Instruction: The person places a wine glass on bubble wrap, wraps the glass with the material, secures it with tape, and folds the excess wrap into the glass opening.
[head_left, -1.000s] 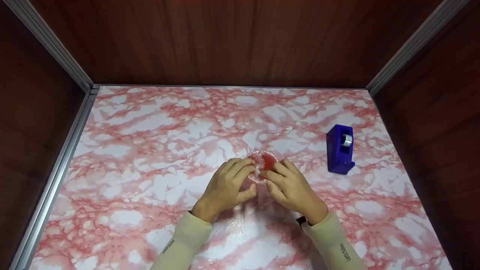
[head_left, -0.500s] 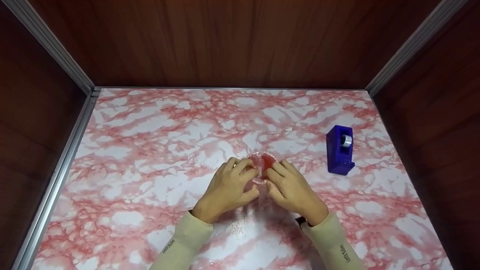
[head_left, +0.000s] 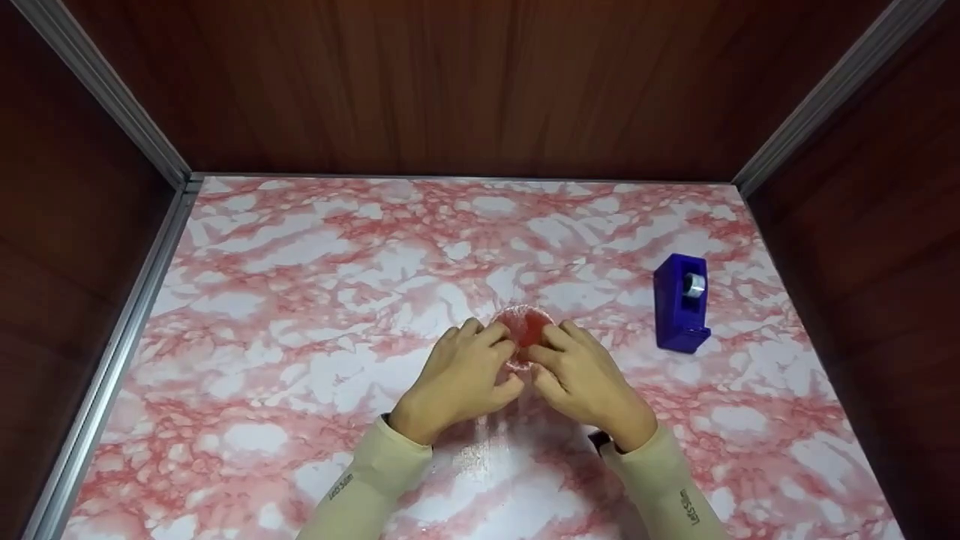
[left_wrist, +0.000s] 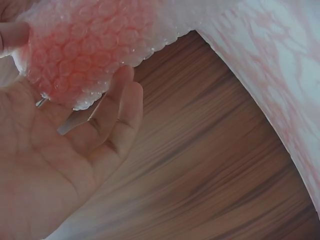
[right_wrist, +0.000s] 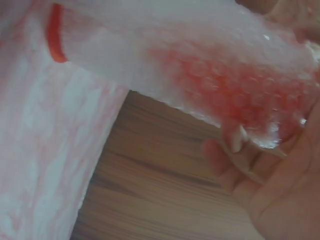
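Note:
A cylinder-shaped bundle of bubble wrap (left_wrist: 90, 45) stands upright on the table between my hands. Something red (head_left: 535, 330) shows inside its round open top; what it is, the wrap hides. At the bundle's lower end, a red band (right_wrist: 55, 32) appears in the right wrist view. My left hand (head_left: 459, 382) grips the wrap's upper edge from the left, fingers bent over it. From the right, my right hand (head_left: 586, 375) pinches the same edge with its fingertips. A small clear strip (left_wrist: 71, 125), perhaps tape, hangs by the left fingers.
A blue tape dispenser (head_left: 680, 304) with a roll of clear tape stands on the right of the red-and-white marbled table (head_left: 300, 300). Dark wood panels (head_left: 480, 90) enclose the back and both sides.
The left fingers have shifted slightly over the wrap's edge, and the fold of wrap across the top has moved aside, showing more red. The right hand has barely moved.

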